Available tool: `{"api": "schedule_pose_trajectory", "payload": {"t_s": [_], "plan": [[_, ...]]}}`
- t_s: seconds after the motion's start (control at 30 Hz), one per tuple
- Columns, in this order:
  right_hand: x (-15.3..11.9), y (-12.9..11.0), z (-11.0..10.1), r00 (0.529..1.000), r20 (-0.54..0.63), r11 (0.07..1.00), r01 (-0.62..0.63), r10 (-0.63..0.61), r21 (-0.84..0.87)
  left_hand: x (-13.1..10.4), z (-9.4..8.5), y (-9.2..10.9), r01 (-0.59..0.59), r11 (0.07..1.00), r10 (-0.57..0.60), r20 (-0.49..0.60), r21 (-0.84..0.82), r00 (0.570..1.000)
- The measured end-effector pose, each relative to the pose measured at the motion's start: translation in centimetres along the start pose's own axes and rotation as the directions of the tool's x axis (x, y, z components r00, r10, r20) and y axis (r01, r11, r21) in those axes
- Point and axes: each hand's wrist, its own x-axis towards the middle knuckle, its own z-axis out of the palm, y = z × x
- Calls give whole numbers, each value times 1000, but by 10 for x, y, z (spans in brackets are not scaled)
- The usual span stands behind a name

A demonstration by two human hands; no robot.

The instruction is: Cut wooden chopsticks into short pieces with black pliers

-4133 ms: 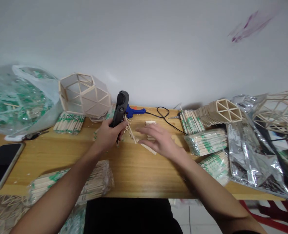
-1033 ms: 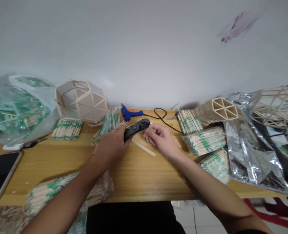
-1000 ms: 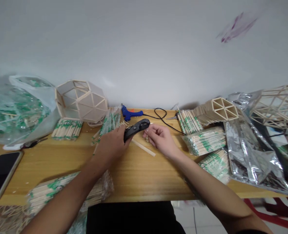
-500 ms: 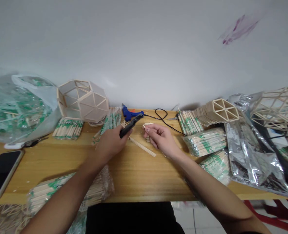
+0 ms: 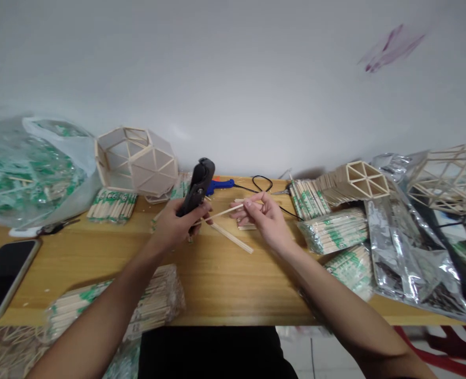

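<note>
Grey wall (image 5: 233, 95) behind, wooden desk (image 5: 233, 295) below. At far left, bulging plastic bag (image 5: 28, 173), then wooden lattice shell (image 5: 154, 164) just right of it. Above mid-desk, left hand (image 5: 181, 223) and right hand (image 5: 267, 218), near each other. Wrapped in the left fingers, black hand tool (image 5: 197, 189), pointing upward. Pinched between right thumb and fingers, single thin stick (image 5: 229, 211), slanting down toward left hand; cannot tell whether touching there.

You wear a plain, dark black cloth garment (image 5: 217, 352), low in the head view (trousers or a long top, it is hard to tell). Your left forearm (image 5: 110, 305), right forearm (image 5: 335, 310), left hand (image 5: 181, 223) and right hand (image 5: 266, 221) are all bare.
</note>
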Motion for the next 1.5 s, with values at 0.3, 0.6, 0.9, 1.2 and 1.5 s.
{"api": "schedule_pose_trajectory", "payload": {"t_s": [0.3, 0.6, 0.9, 1.2, 1.5], "plan": [[-3, 6, -1, 999, 44, 965, 27, -16, -261, 3, -8, 11, -211, 961, 156, -281, -177, 947], [-11, 26, 3, 889, 458, 379, 429, -15, -820, 11, -20, -7, -373, 866, 499, -575, 332, 648], [-14, 24, 7, 912, 410, 493, 364, -16, -791, 12, -17, 0, -455, 886, 436, -495, 90, 751], [-11, 25, 4, 947, 308, 703, 280, -92, -653, 17, -21, 2, -413, 887, 260, -517, -206, 815], [-13, 22, 6, 954, 299, 835, 177, -15, -521, 16, -17, 2, -370, 913, 233, -524, -171, 819]]}}
